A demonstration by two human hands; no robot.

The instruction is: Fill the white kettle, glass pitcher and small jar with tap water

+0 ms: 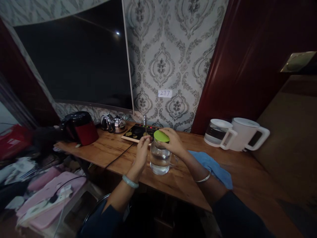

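Note:
A clear glass jug [159, 160] with water in it stands upright near the front edge of the wooden table. My right hand [173, 142] is closed over the green lid [161, 136] at the jug's mouth. Just left of the jug's neck is my left hand [143, 150], its fingers curled together; what they hold, if anything, is hidden. Behind that hand lies a black electric tea stove [136, 131] with gold patterns, a red light and an upright metal spout [145, 119]. The jug's glass handle points right, under my right forearm.
A blue cloth [213, 167] lies right of the jug. Beyond it stand a white-lidded glass pot [218, 134] and a white kettle [245, 134]. Two metal kettles [116, 125] and a red-and-black appliance [81, 128] are at left. A cord [120, 154] crosses the table [106, 150].

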